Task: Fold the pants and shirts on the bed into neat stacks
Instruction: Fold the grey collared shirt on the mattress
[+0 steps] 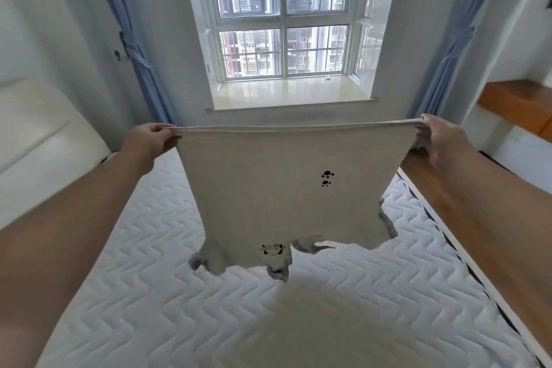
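A light grey shirt [268, 188] with small black paw prints hangs upside down in the air above the bed, its hem stretched taut along the top. My left hand [152, 140] pinches the hem's left corner. My right hand [439, 137] grips the right corner. The sleeves and the collar dangle at the bottom, just above the white quilted mattress [119, 293]. A blurred pale patch [322, 329] lies low in the middle of the mattress; I cannot tell what it is.
A cream headboard [38, 143] stands at the left of the bed. A window with a deep sill [286, 92] faces me, blue curtains tied back on both sides. Wooden floor [478, 233] runs along the bed's right edge, with a wooden shelf [516, 101] at the far right.
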